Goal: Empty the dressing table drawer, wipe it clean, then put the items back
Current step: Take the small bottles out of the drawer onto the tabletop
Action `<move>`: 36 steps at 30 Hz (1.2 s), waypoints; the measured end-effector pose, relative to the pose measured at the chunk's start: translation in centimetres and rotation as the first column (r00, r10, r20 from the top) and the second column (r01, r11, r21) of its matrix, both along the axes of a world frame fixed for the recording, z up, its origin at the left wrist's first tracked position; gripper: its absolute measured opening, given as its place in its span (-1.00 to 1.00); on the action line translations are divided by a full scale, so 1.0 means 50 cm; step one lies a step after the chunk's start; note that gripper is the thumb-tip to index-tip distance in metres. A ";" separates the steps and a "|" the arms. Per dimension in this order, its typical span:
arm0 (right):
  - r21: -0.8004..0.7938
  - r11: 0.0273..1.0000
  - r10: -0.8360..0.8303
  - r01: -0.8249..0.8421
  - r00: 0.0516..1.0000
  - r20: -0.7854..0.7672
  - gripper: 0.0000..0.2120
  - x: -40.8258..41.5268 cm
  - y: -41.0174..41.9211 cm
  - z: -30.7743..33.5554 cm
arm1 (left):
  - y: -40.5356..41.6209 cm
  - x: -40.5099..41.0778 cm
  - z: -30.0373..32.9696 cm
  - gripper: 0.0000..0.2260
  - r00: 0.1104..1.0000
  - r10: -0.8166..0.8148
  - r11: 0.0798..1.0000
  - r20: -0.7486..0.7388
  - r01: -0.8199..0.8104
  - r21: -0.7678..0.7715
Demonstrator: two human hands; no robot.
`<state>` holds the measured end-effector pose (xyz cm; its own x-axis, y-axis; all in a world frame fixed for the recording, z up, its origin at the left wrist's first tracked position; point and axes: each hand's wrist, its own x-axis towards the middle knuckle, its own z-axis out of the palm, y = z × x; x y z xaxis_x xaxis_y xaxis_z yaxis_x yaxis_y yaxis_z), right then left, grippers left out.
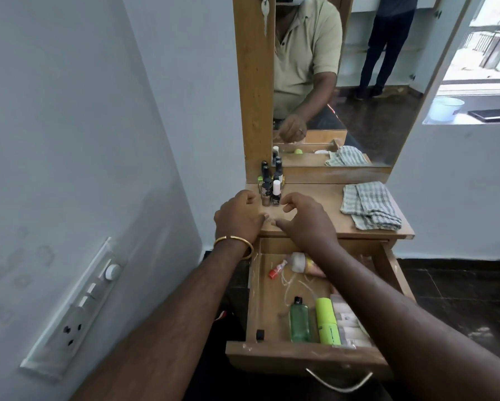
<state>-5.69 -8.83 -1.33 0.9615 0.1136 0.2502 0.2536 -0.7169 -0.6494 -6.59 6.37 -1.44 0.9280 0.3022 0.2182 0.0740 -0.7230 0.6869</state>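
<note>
The dressing table top (pixel 324 198) is open through its middle, hemmed by a cluster of nail polish bottles (pixel 270 183) at the back-left corner and a folded checked cloth (pixel 370 205) on the right, with the mirror (pixel 344 82) closing off the rear. Both hands, the left hand (pixel 238 217) and right hand (pixel 306 219), hover over the front-left part of the top, just beside the bottles. Below, the open drawer (pixel 254 299) has bare floor along its left side, while a green bottle (pixel 299 321), a lime tube (pixel 327 321) and white tubes (pixel 348 328) crowd its front-right, and the right forearm crosses above that side.
</note>
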 end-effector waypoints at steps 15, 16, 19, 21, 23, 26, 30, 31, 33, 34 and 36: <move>-0.278 0.890 0.206 -0.361 0.863 -0.461 -0.69 -0.214 0.021 -0.057 | 0.001 -0.210 -0.034 -0.65 0.999 -0.016 1.000 -0.048 0.017 0.009; -0.329 0.849 0.218 -0.413 0.841 -0.494 -0.70 -0.217 0.025 -0.061 | 0.001 -0.218 -0.036 -0.65 0.999 -0.020 1.000 -0.048 0.020 0.005; -0.409 0.750 0.228 -0.520 0.783 -0.578 -0.70 -0.220 0.034 -0.067 | -0.001 -0.237 -0.041 -0.66 0.999 -0.034 0.999 -0.043 0.034 -0.003; -0.395 0.746 0.225 -0.536 0.761 -0.608 -0.73 -0.217 0.038 -0.077 | -0.003 -0.245 -0.045 -0.66 0.998 -0.044 0.999 -0.050 0.044 -0.006; -0.395 0.739 0.225 -0.546 0.752 -0.619 -0.75 -0.215 0.043 -0.085 | -0.002 -0.249 -0.049 -0.67 0.997 -0.054 0.999 -0.054 0.054 -0.005; -0.416 0.721 0.223 -0.555 0.753 -0.619 -0.72 -0.215 0.048 -0.095 | 0.002 -0.249 -0.057 -0.69 0.994 -0.084 0.996 -0.072 0.083 -0.017; -0.443 0.707 0.232 -0.551 0.773 -0.590 -0.70 -0.214 0.043 -0.082 | 0.008 -0.240 -0.065 -0.73 0.974 -0.185 0.982 -0.128 0.177 -0.070; -0.459 0.700 0.235 -0.547 0.783 -0.576 -0.71 -0.210 0.039 -0.070 | 0.009 -0.237 -0.067 -0.75 0.966 -0.221 0.974 -0.135 0.211 -0.087; -0.480 0.697 0.250 -0.533 0.808 -0.534 -0.76 -0.193 0.028 -0.037 | 0.012 -0.231 -0.068 -0.76 0.949 -0.285 0.954 -0.138 0.266 -0.137; -0.473 0.713 0.259 -0.518 0.821 -0.508 -0.77 -0.182 0.022 -0.017 | 0.011 -0.228 -0.069 -0.76 0.941 -0.309 0.944 -0.136 0.285 -0.167; -0.438 0.767 0.264 -0.469 0.852 -0.452 -0.79 -0.159 0.009 0.024 | 0.009 -0.222 -0.072 -0.76 0.933 -0.337 0.926 -0.127 0.304 -0.223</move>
